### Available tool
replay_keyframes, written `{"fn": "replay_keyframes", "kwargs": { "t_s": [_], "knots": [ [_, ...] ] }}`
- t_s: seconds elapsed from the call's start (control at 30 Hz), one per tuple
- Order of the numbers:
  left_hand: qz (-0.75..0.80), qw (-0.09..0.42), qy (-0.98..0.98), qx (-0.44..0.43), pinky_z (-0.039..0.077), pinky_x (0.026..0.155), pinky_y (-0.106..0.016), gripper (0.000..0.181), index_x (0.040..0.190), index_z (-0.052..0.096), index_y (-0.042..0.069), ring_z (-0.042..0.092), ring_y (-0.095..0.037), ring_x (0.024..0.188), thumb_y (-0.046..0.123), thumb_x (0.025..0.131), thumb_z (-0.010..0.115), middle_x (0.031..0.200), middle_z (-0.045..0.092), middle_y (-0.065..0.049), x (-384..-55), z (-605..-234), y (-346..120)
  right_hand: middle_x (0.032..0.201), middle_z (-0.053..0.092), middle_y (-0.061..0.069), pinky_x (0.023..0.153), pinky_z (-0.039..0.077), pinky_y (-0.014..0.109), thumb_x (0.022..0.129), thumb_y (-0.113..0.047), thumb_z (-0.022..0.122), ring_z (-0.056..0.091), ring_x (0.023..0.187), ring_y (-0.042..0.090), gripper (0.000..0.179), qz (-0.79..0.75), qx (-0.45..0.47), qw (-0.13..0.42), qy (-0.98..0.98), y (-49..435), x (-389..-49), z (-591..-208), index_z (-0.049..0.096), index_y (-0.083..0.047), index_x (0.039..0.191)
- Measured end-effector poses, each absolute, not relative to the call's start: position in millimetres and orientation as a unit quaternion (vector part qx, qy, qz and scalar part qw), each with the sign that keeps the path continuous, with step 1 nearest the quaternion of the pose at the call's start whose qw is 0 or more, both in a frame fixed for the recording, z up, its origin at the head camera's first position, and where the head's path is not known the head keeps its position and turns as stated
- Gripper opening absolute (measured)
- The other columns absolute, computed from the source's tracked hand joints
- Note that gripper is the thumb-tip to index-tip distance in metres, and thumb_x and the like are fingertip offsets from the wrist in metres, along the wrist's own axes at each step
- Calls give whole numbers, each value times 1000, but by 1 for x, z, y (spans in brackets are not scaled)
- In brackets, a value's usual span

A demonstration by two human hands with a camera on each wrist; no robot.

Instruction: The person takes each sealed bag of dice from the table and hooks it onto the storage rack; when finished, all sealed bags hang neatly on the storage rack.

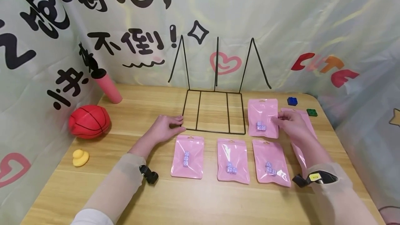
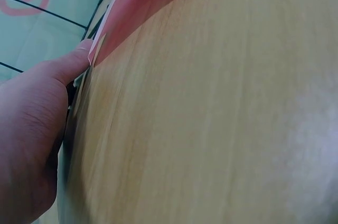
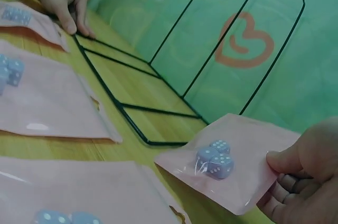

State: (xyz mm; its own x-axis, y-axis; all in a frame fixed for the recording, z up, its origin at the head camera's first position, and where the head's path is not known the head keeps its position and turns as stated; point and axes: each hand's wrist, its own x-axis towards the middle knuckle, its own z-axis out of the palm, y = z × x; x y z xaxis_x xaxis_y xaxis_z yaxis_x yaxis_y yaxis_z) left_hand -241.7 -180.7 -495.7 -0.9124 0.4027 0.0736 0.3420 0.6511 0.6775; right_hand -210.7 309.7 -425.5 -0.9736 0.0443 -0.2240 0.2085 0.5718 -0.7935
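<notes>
My right hand (image 1: pixel 292 122) pinches the right edge of a pink zip pouch (image 1: pixel 263 108) with small purple dice (image 3: pixel 215 160) inside. The pouch is tilted and sits just right of a black wire rack (image 1: pixel 212 132). At the rack's front left corner, my left hand (image 1: pixel 163 127) holds the wire between thumb and fingers. Three more pink pouches with dice lie in a row nearer me: a left one (image 1: pixel 187 140), a middle one (image 1: pixel 232 148) and a right one (image 1: pixel 265 152). Partly hidden behind my right forearm is another pink pouch (image 1: pixel 307 122).
On the left are a red toy basketball (image 1: pixel 89 121), a yellow rubber duck (image 1: pixel 80 158) and a pink cylinder with a black top (image 1: pixel 107 88). A blue block (image 1: pixel 292 101) and a green block (image 1: pixel 311 113) lie at the back right. Printed cloth (image 1: pixel 268 16) hangs behind the table.
</notes>
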Motion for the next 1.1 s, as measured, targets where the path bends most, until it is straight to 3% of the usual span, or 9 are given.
{"fn": "replay_keyframes", "kwargs": {
  "t_s": [0.33,0.5,0.83,1.1],
  "knots": [
    [358,44,911,201,38,120,-45,43,125,77,13,56,-27,138,41,94,82,144,62,2,-241,-497,-181,132,56,17,91,56,30,111,-25,58,53,114,29,38,-479,76,80,871,306,-197,-411,56,-1,141],
    [358,42,910,203,38,120,-46,42,125,76,13,56,-28,138,40,94,82,144,62,2,-241,-497,-181,128,60,15,85,56,28,109,-33,61,54,108,27,44,-491,68,65,866,307,-191,-406,58,-2,140],
    [354,48,913,199,38,120,-45,42,125,76,12,55,-28,139,41,95,82,144,62,3,-242,-498,-180,109,63,10,63,54,28,108,-34,64,56,89,23,40,-489,43,26,871,302,-179,-395,61,1,130],
    [355,39,912,202,38,120,-46,42,125,77,11,56,-29,138,40,94,82,143,63,2,-242,-497,-180,100,64,5,60,52,26,108,-32,65,55,81,19,36,-492,19,6,870,296,-169,-386,65,0,125]
  ]
}}
